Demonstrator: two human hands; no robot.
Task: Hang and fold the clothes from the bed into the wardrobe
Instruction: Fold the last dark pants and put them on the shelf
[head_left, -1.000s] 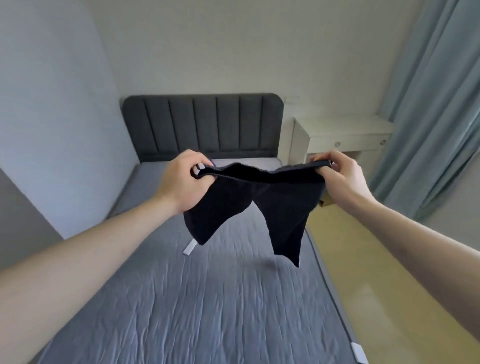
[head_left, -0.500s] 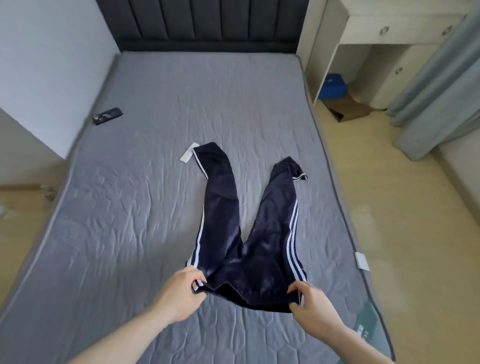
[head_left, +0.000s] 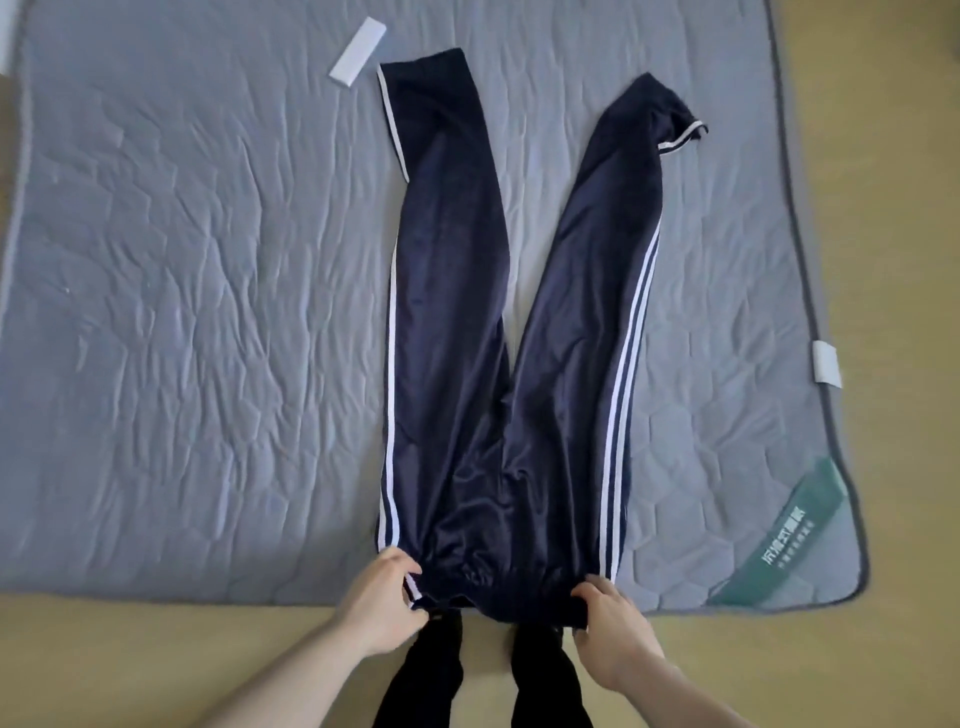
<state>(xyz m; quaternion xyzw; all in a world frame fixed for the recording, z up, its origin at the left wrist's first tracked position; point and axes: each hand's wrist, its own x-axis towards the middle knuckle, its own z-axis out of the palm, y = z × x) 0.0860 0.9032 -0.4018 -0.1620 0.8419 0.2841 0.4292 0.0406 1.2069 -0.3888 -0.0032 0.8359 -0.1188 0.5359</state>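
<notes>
On the near edge of the bed (head_left: 208, 312), navy track trousers (head_left: 498, 364) lie face up, legs spread in a V toward the far side, white stripes down each outer seam. Waistband overhangs the edge slightly. Left hand (head_left: 379, 597) pinches the left corner of the waistband, fingers curled round the cloth; right hand (head_left: 618, 629) grips the right corner the same way. Far cuff of the right leg is turned over on itself. Fabric looks thin, glossy, limp: light to lift, likely to slide on itself and slip out of a fold unless pressed flat. Best holds, by judgement: the elastic waistband and the cuffs, where the cloth is thickest. White tag (head_left: 358, 52) lies just beside the left cuff. Green label (head_left: 784, 525) at the bed's corner.
</notes>
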